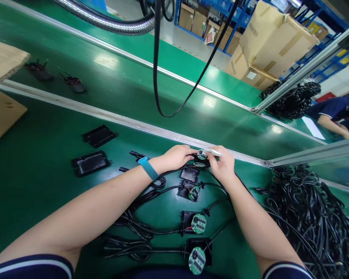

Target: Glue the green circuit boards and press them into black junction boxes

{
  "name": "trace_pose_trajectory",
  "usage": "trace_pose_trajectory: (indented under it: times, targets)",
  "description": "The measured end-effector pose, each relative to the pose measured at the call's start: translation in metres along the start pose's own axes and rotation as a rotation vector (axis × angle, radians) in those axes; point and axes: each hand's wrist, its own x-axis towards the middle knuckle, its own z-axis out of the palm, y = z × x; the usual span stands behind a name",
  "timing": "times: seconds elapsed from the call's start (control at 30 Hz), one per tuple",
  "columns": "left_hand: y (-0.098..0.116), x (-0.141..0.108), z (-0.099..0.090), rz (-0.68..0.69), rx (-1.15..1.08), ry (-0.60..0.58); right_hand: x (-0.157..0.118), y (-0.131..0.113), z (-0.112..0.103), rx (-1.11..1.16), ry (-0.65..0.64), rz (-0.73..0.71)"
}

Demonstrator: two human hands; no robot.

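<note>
Both hands meet over the farthest unit in a column of black plastic housings. My left hand [180,157], with a teal band at the wrist, has its fingers on the left edge of a small green circuit board [202,154]. My right hand [223,164] pinches a white, pen-like tool [215,152] at the board's right side; its tip is too small to make out. Nearer to me, further round green boards [198,223] rest on open black housings [187,219], with black cables [163,232] running out to both sides. The nearest board [197,260] lies at the bottom.
Two black housings [91,163] lie at the left. A big heap of black cables [311,217] covers the right. A metal rail [163,131] crosses behind my hands, and a black cable loop [155,77] hangs above. A person's arm [333,124] shows at far right.
</note>
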Motion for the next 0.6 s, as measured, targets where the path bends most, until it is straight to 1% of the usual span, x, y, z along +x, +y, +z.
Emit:
trace_pose_trajectory:
  times: [0.13,0.3,0.43,0.6]
  targets:
    - [0.001,0.0,-0.001,-0.009,0.008,-0.01,-0.004,0.002,-0.004,-0.032,0.022,0.007]
    - [-0.001,0.0,0.0,-0.009,0.012,-0.009,-0.006,0.003,-0.009,-0.043,0.02,0.072]
    - [-0.002,0.0,0.001,0.001,-0.008,-0.008,-0.008,0.002,-0.011,-0.032,0.044,0.075]
    - [-0.002,0.0,0.001,-0.005,-0.009,0.0,-0.011,-0.002,-0.011,0.025,0.082,0.135]
